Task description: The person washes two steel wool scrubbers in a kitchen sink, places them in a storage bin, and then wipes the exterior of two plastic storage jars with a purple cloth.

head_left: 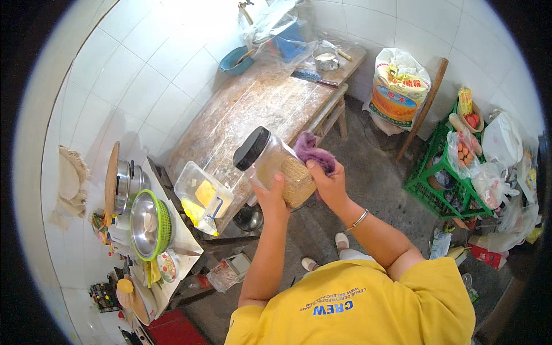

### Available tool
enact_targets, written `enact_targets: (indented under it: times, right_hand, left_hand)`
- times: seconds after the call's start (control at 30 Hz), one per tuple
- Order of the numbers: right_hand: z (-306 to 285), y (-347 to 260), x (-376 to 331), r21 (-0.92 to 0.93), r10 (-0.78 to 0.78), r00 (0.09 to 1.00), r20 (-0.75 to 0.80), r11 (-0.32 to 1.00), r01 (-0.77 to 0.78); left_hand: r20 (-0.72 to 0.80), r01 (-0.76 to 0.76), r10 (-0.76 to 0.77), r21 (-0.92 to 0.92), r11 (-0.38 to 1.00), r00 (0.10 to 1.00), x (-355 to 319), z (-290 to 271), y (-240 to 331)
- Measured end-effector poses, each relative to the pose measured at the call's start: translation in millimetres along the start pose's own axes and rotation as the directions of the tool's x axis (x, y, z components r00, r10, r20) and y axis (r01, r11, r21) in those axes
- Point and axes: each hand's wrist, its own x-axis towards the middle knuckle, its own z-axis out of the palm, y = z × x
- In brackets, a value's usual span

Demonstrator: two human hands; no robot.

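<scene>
The left hand (272, 200) grasps the tilted jar (282, 163); the right hand (330, 183) holds a purple cloth (314, 152) against it. A loosened hold could drop the jar.

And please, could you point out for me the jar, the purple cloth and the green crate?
Jar (287, 167): head view, middle of its clear side.
Purple cloth (314, 153): head view, its bunched part.
Green crate (419, 181): head view, left corner.

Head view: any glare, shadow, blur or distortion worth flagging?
Head view: wall nearly blown out at upper left, soft shadow above the pots; head view: floor darker than the table; head view: black fisheye border, edges bowing near it; head view: jar looks sharp, no obvious blur.
</scene>
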Motion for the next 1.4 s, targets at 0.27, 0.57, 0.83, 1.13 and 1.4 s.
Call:
enact_targets:
  times: [0.27,0.57,0.83,1.13,1.4]
  right_hand:
    - [12,-59,41,-0.233,-0.194,0.913,0.359,0.929,0.289]
    - [-54,15,-32,-0.426,-0.081,0.732,0.676,0.768,0.478]
    - [25,-27,-29,-0.443,-0.650,0.749,0.130,0.637,0.630]
    - [-21,31,4,0.565,0.547,0.821,0.166,0.630,-0.534]
    - [-14,-3,-1,0.286,0.313,0.922,0.227,0.884,-0.371]
  left_hand:
    - [0.069,0.013,-0.010,-0.045,0.999,0.998,3,-17,-24]
    - [0.011,0.179,-0.191,-0.402,0.898,0.982,38,-26,18]
    - [0.158,0.158,-0.089,-0.503,0.850,0.983,22,-9,3]
    - [0.450,0.371,-0.055,-0.653,0.660,0.891,27,-21,3]
    - [0.273,0.008,-0.053,0.162,0.987,0.960,23,-67,-35]
